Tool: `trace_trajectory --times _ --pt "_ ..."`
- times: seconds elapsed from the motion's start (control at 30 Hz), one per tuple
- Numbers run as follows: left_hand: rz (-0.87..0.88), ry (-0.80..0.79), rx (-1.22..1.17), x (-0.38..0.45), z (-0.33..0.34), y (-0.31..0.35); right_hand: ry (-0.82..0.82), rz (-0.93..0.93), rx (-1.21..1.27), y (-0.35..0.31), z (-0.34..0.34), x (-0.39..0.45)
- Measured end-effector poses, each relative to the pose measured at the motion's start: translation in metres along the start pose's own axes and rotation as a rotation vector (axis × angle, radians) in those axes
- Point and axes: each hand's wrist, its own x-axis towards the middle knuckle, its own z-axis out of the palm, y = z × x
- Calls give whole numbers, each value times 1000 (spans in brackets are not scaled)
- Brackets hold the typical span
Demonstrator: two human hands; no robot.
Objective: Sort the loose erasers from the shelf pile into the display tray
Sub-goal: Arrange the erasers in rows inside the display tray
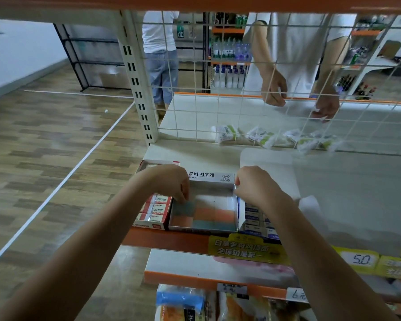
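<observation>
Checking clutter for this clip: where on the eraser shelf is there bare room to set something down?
Bare shelf lies behind the display tray, up to the wire grid, and a wide stretch runs right of the right hand. The front left is crowded: red eraser box, tray and blue eraser box sit side by side, left hand over the tray's left edge.

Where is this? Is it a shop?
Most likely a small shop. Yellow price tags hang on the shelf edge, boxed erasers sit beside a display tray, and rows of bottles fill shelves behind.
</observation>
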Motion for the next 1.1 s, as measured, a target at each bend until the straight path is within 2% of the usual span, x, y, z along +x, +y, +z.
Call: trace_trajectory --times 0.23,0.57,0.73,0.9,1.1 --pt "6 -18 99 2 5 5 16 -4 12 3 4 3" --pt "-67 76 291 -4 15 20 37 5 37 6 8 7" --pt "-70 110 349 -2 17 26 11 -52 62 7 -1 0" --pt "18 255 333 16 -6 46 127 -136 123 15 -20 -10" --pt "217 483 342 65 -31 116 173 -117 -100 74 -43 -24"
